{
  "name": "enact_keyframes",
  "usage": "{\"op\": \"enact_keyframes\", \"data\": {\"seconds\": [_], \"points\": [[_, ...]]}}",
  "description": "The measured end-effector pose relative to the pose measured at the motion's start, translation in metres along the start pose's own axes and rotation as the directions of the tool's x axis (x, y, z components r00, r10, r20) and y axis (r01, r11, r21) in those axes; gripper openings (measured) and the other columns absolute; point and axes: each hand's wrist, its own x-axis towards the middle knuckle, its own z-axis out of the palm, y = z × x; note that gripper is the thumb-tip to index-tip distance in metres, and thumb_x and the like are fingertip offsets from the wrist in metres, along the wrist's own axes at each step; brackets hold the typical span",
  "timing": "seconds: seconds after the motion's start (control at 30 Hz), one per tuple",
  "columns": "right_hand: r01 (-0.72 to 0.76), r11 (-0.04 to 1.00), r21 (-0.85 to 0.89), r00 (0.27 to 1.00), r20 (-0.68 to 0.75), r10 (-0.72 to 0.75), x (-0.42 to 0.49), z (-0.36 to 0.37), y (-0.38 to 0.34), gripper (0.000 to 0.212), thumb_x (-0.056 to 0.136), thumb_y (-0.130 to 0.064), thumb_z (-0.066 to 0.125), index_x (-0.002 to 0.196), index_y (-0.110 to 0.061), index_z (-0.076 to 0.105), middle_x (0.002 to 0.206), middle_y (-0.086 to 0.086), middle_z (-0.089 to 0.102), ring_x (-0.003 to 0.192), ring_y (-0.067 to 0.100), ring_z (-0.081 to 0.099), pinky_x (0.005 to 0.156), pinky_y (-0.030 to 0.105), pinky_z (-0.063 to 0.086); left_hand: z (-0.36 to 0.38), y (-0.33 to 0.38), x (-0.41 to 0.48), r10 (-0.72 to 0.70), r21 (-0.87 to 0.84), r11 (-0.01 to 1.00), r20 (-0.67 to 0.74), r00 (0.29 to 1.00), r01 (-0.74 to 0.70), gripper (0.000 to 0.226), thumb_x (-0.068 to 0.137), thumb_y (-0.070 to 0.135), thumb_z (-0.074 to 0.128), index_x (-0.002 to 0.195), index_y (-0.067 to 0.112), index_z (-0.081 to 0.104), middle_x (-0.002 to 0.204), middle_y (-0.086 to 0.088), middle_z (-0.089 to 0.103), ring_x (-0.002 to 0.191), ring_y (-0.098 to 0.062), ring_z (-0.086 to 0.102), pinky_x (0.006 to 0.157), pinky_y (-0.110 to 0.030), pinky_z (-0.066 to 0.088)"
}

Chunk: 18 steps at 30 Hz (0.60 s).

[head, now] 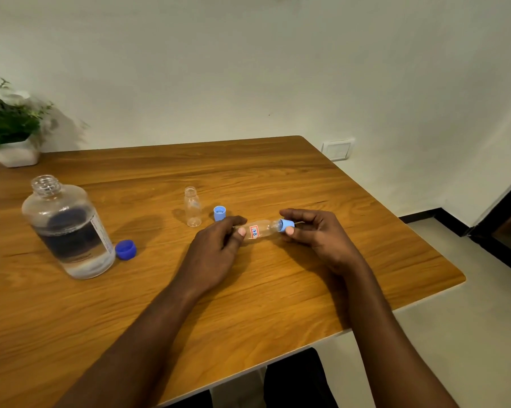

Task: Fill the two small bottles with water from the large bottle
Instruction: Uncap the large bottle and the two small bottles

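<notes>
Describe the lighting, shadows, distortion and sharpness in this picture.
Head view: soft, even indoor light. The plant throws a blurred shadow rightward on the wall, and the large bottle a faint one rightward on the table. Head view: wide-angle stretch splays the table's edges. Head view: no harsh glare. The held bottle in the left hand and its cap in the right hand look slightly soft.

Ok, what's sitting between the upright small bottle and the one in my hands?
A loose light blue cap on the wooden table, seen in the head view.

Your single head-worn camera looks forward and down, close over the brown wooden bench (277, 290), facing the wall (248, 69).
</notes>
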Motion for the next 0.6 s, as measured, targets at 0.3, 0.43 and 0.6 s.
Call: {"op": "enact_keyframes", "data": {"seconds": [0.3,0.43,0.6], "points": [[0.084,0.996,0.042,0.996,-0.037,-0.082,-0.0005,0.0036,0.0016,0.029,0.09,0.0,0.06,0.117,-0.009,0.065,0.108,0.009,0.072,0.089,0.017,0.072,0.078,0.023,0.058,0.0023,-0.0042,-0.0017,0.023,0.064,0.998,0.044,0.999,-0.026,0.031,0.082,0.031,0.072,0.111,0.03,0.059,0.093,0.013,0.064,0.09,-0.008,0.061,0.082,-0.04,0.051],[0.109,0.994,0.001,0.993,-0.048,-0.109,-0.0008,0.0066,0.0011,0.022,0.084,-0.003,0.068,0.105,-0.003,0.071,0.092,0.009,0.075,0.074,0.014,0.068,0.07,0.022,0.057,0.003,-0.0016,-0.0022,0.079,0.167,0.982,0.046,0.996,-0.085,0.038,0.079,0.039,0.066,0.116,0.032,0.056,0.086,0.016,0.061,0.086,-0.005,0.058,0.082,-0.036,0.049],[0.079,0.996,0.034,0.996,-0.041,-0.078,-0.0013,0.0087,0.0017,0.025,0.075,0.005,0.074,0.1,0.004,0.07,0.095,0.021,0.073,0.084,0.03,0.068,0.08,0.035,0.058,0.0038,0.001,-0.0024,0.118,0.24,0.963,0.041,0.992,-0.124,0.046,0.077,0.044,0.058,0.121,0.031,0.057,0.085,0.018,0.058,0.084,-0.005,0.057,0.084,-0.034,0.048]]}}
